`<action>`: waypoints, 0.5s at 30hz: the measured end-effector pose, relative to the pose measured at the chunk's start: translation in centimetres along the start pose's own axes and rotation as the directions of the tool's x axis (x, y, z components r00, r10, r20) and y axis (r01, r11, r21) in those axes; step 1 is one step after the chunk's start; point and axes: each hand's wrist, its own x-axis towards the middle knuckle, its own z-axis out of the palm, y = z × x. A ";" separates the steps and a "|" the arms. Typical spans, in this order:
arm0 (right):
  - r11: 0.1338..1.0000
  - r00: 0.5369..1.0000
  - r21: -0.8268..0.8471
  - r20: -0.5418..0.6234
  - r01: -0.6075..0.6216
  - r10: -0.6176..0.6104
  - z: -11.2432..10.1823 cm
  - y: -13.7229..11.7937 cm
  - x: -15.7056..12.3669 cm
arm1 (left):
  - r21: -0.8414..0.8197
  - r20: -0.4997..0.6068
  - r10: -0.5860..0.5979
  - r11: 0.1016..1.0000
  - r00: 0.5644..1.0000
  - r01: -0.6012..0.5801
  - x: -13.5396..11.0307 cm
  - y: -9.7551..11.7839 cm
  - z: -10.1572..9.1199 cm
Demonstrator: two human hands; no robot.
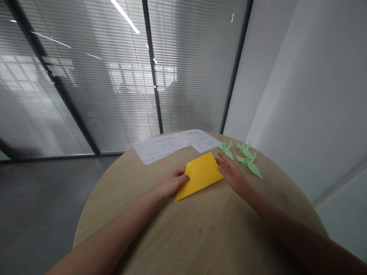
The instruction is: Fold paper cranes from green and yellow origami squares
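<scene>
A yellow sheet of folded paper (200, 173) is held slightly tilted over the wooden table, its two upper corners slanted. My left hand (176, 180) grips its left edge, thumb on top and the other fingers beneath or behind it. At the right edge is my right hand (231, 172), fingers stretched out and close together, the fingertips at or touching the paper's side. Just beyond my right hand sit three light green origami cranes, one (227, 150) behind the fingers, another (244, 148) farther right and the nearest (250, 164) beside my wrist.
Printed white sheets (163, 147) overlap along the far side of the round table (200, 233), with another printed page (200, 140) to their right. Behind the table stands a glass partition with blinds (195, 76). A white wall (309, 95) rises close on the right.
</scene>
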 end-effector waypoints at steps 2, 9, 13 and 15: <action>0.972 0.979 0.155 0.131 -0.176 0.157 0.4 -0.6 -0.1 | -0.010 0.016 -0.013 1.000 1.000 0.014 0.0 -0.3 0.0; 0.892 0.906 0.289 0.350 -0.348 0.240 1.2 -1.9 -0.8 | 0.216 -0.050 0.008 0.976 0.999 0.003 0.4 -1.5 -0.8; 0.941 0.915 0.122 0.300 -0.316 0.269 0.9 -0.7 -0.7 | 0.356 -0.093 0.137 0.930 0.986 -0.095 0.7 -1.7 -1.0; 0.978 0.947 -0.036 0.243 -0.207 0.210 0.8 -0.1 -0.5 | 0.417 -0.075 0.165 0.901 0.983 -0.119 0.7 -1.6 -1.0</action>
